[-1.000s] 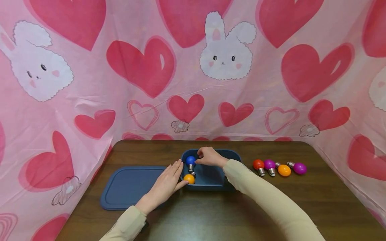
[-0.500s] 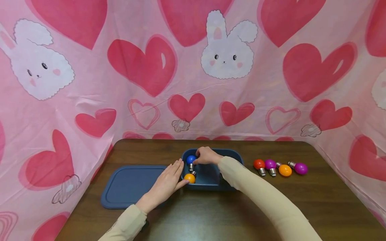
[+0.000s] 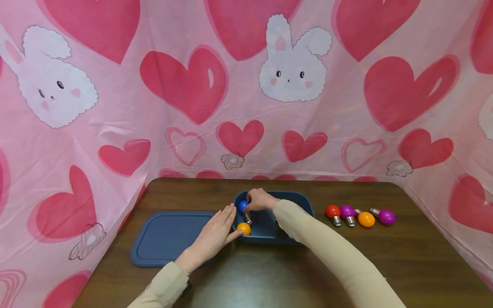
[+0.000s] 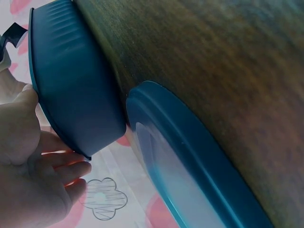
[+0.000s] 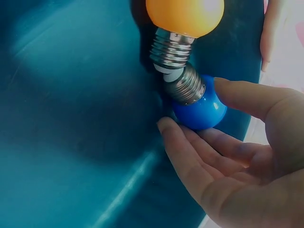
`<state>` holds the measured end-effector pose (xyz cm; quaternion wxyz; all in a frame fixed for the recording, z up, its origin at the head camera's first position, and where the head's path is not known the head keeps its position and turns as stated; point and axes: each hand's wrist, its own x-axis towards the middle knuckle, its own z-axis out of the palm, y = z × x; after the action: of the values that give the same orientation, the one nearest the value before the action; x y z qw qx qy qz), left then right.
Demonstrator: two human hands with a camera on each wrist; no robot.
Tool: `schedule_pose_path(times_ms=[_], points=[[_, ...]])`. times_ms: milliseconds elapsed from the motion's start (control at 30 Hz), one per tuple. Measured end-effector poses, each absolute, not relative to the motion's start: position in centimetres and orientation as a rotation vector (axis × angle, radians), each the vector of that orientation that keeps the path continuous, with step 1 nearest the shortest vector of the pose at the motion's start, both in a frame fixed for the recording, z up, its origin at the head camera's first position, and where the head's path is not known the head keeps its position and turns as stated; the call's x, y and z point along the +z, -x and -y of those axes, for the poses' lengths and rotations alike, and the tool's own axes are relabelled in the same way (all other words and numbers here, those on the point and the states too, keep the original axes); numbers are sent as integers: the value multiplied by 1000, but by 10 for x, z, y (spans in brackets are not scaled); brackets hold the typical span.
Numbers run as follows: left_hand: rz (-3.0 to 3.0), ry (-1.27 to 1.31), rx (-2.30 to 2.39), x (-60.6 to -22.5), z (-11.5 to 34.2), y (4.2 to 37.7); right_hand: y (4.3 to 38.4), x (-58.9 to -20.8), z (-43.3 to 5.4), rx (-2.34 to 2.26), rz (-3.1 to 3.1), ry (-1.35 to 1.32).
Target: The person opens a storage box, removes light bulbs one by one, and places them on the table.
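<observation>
Inside the dark blue box (image 3: 265, 230), my right hand (image 3: 261, 200) holds a blue light bulb (image 3: 242, 206). The right wrist view shows the thumb on one side of the blue glass (image 5: 202, 114) and fingertips against the other. Its metal screw base meets the base of an orange bulb (image 3: 244, 229), which lies at the box's near left corner. My left hand (image 3: 213, 231) rests along the box's left rim with fingers straight, the thumb reaching over the near rim beside the orange bulb. From the left wrist, the hand (image 4: 42, 161) shows at the rim of the box's outer wall (image 4: 78, 80).
A flat blue lid (image 3: 165, 239) lies on the wooden table (image 3: 246, 273), left of the box and partly under my left forearm. To the right lie a red bulb (image 3: 333, 211), two purple bulbs (image 3: 347, 211) and another orange bulb (image 3: 366, 219). A pink heart-print cloth (image 3: 185, 85) hangs behind.
My right hand has moved slightly left and taken hold of the blue bulb. That bulb's base has swung a little to the right. The left hand stays at the rim.
</observation>
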<state>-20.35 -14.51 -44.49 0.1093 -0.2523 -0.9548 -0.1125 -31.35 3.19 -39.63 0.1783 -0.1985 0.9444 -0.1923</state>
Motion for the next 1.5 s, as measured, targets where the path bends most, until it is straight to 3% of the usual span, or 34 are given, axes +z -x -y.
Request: schedule_pose_path(times_ms=[733,1500], points=[[2769,744,-296,-446,139,203,307,-393,-35,-470,-2701,605],[2825,716,-313,-443,143,202,293,-354,-126,-640,-2768,756]])
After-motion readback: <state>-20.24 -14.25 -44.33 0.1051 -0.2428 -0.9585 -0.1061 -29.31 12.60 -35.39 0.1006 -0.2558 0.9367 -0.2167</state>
